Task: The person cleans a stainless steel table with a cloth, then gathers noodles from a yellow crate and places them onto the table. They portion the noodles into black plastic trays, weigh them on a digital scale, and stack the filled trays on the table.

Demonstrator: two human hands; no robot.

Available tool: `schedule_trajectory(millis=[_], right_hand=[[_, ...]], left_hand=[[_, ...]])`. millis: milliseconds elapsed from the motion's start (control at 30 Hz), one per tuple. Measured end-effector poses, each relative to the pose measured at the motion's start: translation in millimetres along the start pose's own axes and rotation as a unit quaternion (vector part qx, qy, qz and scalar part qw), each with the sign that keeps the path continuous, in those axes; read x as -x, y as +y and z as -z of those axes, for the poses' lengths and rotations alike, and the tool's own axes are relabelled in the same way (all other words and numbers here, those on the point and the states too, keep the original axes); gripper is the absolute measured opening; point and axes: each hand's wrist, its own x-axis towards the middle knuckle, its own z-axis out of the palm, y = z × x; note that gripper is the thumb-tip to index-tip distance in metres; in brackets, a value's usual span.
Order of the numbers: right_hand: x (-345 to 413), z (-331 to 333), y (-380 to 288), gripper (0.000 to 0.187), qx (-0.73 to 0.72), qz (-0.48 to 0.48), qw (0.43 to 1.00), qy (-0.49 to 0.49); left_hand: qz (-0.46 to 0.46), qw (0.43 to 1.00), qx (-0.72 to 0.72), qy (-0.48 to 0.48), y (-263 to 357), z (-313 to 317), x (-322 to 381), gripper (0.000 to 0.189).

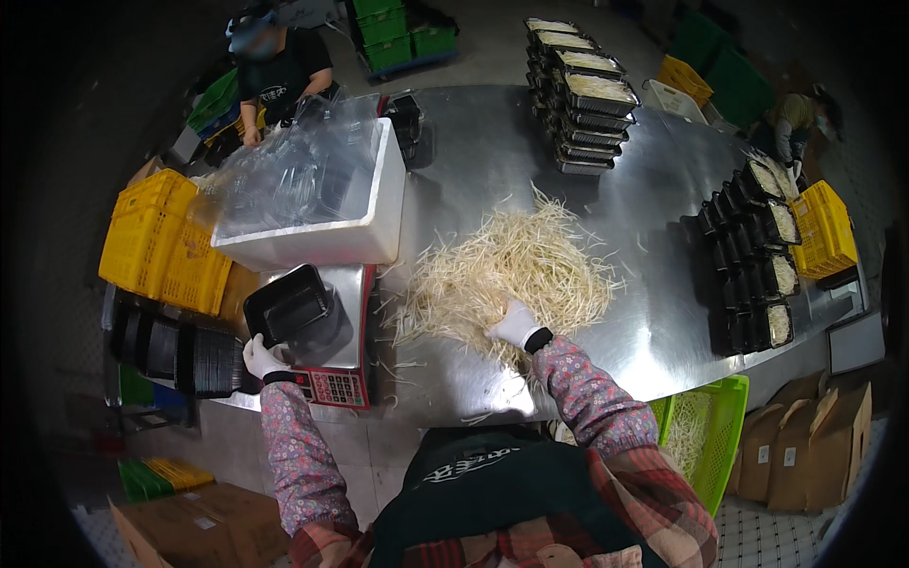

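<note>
My white-gloved left hand (264, 357) grips the near corner of a black plastic tray (286, 304). The tray looks empty and is tilted above the steel pan (344, 334) of a red digital scale (334, 388). A loose heap of pale bean sprouts (547, 263) lies on the stainless steel table in front of me. My right hand (514, 324), also gloved, reaches into the heap's near side. Sprouts cover its fingertips, so their grip is hidden.
A white foam box (319, 245) of clear plastic lids stands behind the scale. Nested black trays (206, 358) sit left. Filled trays are stacked at the back (600, 92) and right (777, 277). Yellow crates (160, 241) flank the table. Two people work across it. A green crate (728, 426) holds sprouts.
</note>
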Motion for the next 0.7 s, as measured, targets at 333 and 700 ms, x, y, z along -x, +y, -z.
schedule_trajectory(millis=[333,700], right_hand=[[-10.5,11.5,-134.3,0.044,0.309,0.037,0.95,-0.029],[-49.2,-148.5,-275.1,0.052,0.368,0.346,0.863,0.001]], left_hand=[[-0.567,0.758,-0.082,-0.312,68.5,-112.4,189.9,0.036],[-0.054,0.855,-0.047,-0.514,0.0,-18.8,81.0,0.051]])
